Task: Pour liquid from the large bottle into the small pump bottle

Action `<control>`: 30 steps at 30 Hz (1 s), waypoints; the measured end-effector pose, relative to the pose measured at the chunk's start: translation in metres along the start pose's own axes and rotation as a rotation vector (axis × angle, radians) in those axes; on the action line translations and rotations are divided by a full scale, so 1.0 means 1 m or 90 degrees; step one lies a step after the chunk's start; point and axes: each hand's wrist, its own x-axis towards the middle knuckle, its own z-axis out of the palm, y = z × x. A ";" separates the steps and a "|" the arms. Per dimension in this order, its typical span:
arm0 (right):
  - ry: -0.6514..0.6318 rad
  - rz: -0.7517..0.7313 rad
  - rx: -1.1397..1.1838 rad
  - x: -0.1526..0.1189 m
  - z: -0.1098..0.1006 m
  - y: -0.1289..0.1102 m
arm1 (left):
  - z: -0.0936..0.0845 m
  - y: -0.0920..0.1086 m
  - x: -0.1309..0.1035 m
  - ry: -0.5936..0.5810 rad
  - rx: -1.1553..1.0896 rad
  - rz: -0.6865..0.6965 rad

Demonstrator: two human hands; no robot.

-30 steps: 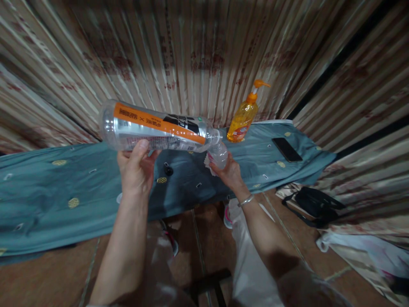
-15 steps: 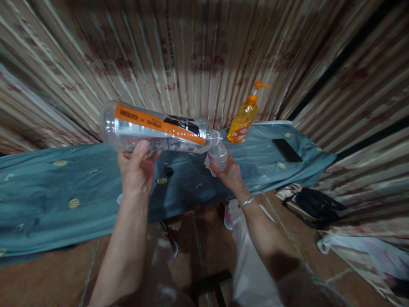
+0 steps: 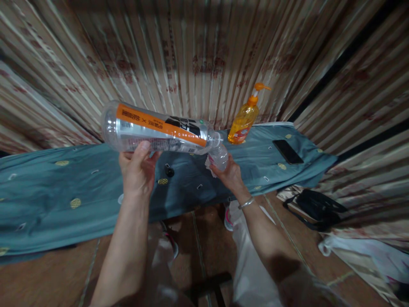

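Note:
A large clear bottle (image 3: 159,129) with an orange and silver label lies nearly level in the air, its mouth pointing right and slightly down. My left hand (image 3: 139,168) is closed around its lower side near the base. The bottle's mouth meets the top of a small clear plastic bottle (image 3: 219,157), which my right hand (image 3: 230,172) grips, tilted. A pinkish-white label or wrapper shows beside the right fingers. Whether liquid passes between the two bottles cannot be made out.
An orange pump bottle (image 3: 243,121) stands at the back of the teal cloth-covered table (image 3: 105,183). To its right lies a black phone (image 3: 288,151). A small black cap (image 3: 169,172) is near the middle. A black bag (image 3: 315,207) rests on the floor at right.

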 end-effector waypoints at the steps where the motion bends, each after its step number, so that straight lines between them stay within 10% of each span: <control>1: 0.000 -0.001 -0.001 0.000 0.000 0.000 | 0.000 0.000 0.000 -0.003 0.001 0.000; 30: -0.012 0.006 0.003 0.000 0.000 -0.001 | 0.002 0.002 -0.001 -0.019 0.006 0.018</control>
